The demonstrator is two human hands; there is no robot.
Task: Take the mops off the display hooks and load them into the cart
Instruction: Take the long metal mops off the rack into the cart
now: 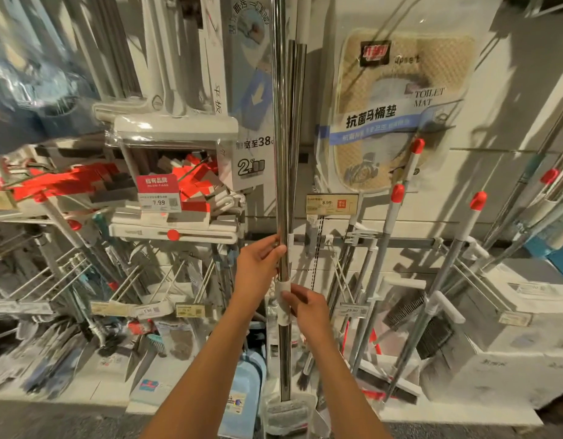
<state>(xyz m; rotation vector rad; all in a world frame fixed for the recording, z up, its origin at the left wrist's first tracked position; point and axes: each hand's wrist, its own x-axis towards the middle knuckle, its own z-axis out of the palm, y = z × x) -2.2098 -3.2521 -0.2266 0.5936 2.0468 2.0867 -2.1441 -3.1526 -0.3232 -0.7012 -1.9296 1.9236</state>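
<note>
Head view: left hand (258,264) grips the upright metal mop pole (282,185), fingers curled round it. Right hand (307,307) pinches the white collar (282,288) lower down. Mop head (286,413) sits low against the display shelf (432,403).

— What are the hands doing?
— The left hand (258,264) grips the shiny metal mop pole (283,160), which stands upright. The right hand (307,307) pinches the white collar (283,299) just below.
— And nearby?
— A toilet mat (397,112) hangs to the right; red-capped brooms (391,223) lean beneath it.
</note>
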